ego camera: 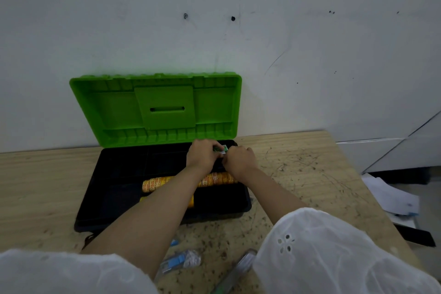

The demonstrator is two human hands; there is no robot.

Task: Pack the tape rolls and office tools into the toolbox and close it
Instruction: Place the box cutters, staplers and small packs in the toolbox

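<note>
Scuffed wooden table (298,174) against marked white wall. Black toolbox (95,186), green lid (164,107) propped open. Orange tape rolls (157,184) already inside. Left hand (202,155) and right hand (238,161) together pinch small green-white packet (222,149) over back-right corner. Step: stowing packet. Next: release, fetch blue-packed items (181,259) at near edge.

The person wears 2 loose white sleeves of thin, slightly sheer fabric, a left sleeve (59,272) and a right sleeve (338,255); the right one bears a small cut-out eyelet motif.
</note>
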